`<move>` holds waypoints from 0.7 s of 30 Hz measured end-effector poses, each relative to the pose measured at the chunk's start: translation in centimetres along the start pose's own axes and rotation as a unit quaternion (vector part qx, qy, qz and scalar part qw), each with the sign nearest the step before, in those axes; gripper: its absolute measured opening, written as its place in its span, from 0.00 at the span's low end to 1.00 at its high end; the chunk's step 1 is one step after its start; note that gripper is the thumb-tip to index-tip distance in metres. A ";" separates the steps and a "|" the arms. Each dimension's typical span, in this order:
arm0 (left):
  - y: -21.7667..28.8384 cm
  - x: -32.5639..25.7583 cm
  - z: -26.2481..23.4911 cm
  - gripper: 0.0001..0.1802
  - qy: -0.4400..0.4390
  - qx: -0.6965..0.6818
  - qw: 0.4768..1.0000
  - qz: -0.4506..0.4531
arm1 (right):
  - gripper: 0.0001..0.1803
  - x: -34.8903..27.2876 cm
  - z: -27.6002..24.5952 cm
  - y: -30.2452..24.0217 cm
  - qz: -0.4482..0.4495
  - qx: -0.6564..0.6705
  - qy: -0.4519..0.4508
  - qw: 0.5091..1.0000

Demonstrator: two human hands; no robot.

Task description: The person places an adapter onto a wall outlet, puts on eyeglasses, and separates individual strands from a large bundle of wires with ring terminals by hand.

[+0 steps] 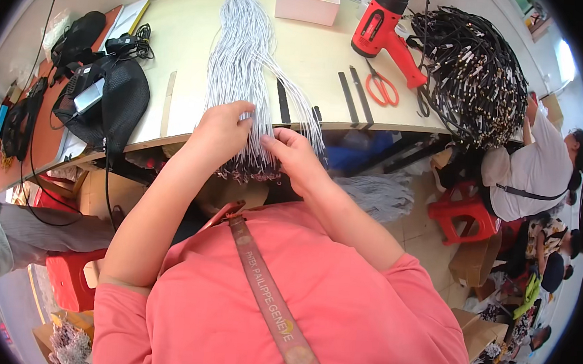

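Note:
A thick bundle of thin grey-white cables [242, 50] lies along the table, its dark-tipped ends hanging over the front edge. At that edge my left hand [224, 128] is closed, fingers curled round a few cables on the bundle's left side. My right hand [298, 157] sits on the other side, thumb and fingers pinched on cable strands. How many strands each hand holds cannot be made out. A looser group of the cables [296, 98] splays off to the right, past my right hand.
Right of the bundle lie dark flat strips [347, 96], red-handled scissors [382, 88] and a red heat gun [381, 36]. Black cables [475, 73] are heaped farther right. A white box [307, 8] stands behind; a black mesh bag [125, 96] lies left. Another person [532, 165] sits at right.

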State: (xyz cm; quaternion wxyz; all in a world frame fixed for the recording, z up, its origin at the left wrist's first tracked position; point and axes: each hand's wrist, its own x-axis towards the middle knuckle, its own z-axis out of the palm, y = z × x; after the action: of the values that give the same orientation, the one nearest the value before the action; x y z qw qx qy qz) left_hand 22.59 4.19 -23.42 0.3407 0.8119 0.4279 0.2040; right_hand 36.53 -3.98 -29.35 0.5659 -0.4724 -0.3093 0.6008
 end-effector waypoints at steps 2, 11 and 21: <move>0.4 0.1 -0.1 0.16 0.005 0.026 1.000 0.007 | 0.08 0.0 0.0 -0.2 0.000 -0.001 -0.001 1.000; 1.9 0.1 -0.5 0.12 -0.014 0.147 0.989 0.008 | 0.07 0.2 0.6 -0.3 -0.005 0.057 0.019 0.998; 2.7 -0.6 -1.0 0.07 -0.036 0.200 0.979 0.037 | 0.07 0.1 0.3 -0.6 -0.001 0.150 0.053 0.987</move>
State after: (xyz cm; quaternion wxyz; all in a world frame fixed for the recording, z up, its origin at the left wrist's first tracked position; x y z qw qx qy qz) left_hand 23.15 2.94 -20.77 0.1792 0.8856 0.4172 0.0975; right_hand 36.46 -3.78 -28.73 0.6468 -0.4133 -0.1858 0.6134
